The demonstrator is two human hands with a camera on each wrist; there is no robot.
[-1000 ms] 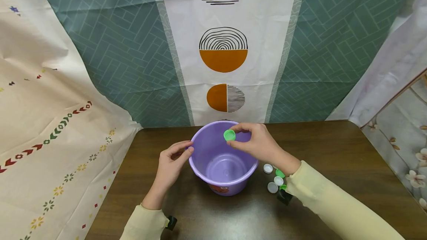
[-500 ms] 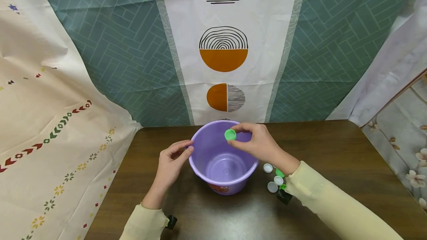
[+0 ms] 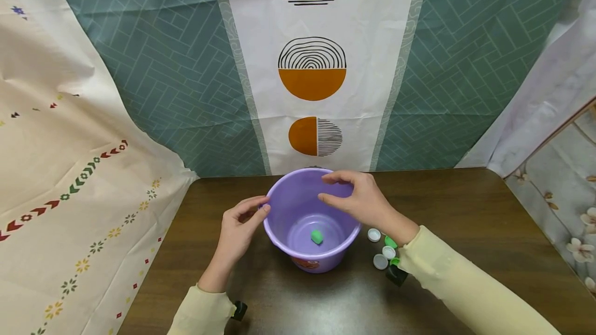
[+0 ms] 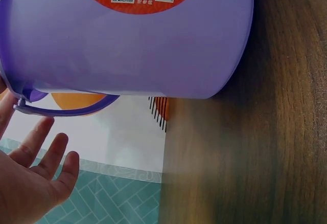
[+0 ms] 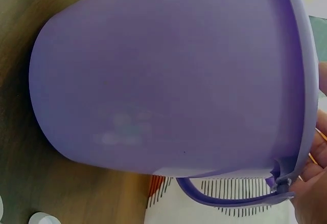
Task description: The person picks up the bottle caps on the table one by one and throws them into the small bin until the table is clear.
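A purple bucket (image 3: 298, 206) stands upright on the table. My left hand (image 3: 239, 229) is at its left rim, thumb and forefinger pinching the edge; in the left wrist view the other fingers of the left hand (image 4: 38, 178) spread loosely beside the bucket's handle (image 4: 61, 112). Over the right part of the opening hovers my right hand (image 3: 360, 198), thumb and fingers apart with nothing between them. Low inside the bucket is a green bottle cap (image 3: 317, 237), slightly blurred. The bucket's wall hides most of the right hand (image 5: 314, 183) in the right wrist view.
Several loose caps lie on the table right of the bucket, among them a white cap (image 3: 374, 234), a greyish cap (image 3: 380, 261) and a green cap (image 3: 390, 242), partly under the right forearm. Behind the wooden table (image 3: 298, 304) hangs a patterned cloth (image 3: 177, 92).
My right hand has let go of the green bottle cap, which has dropped from between its fingers to low inside the bucket. The left hand stays at the rim.
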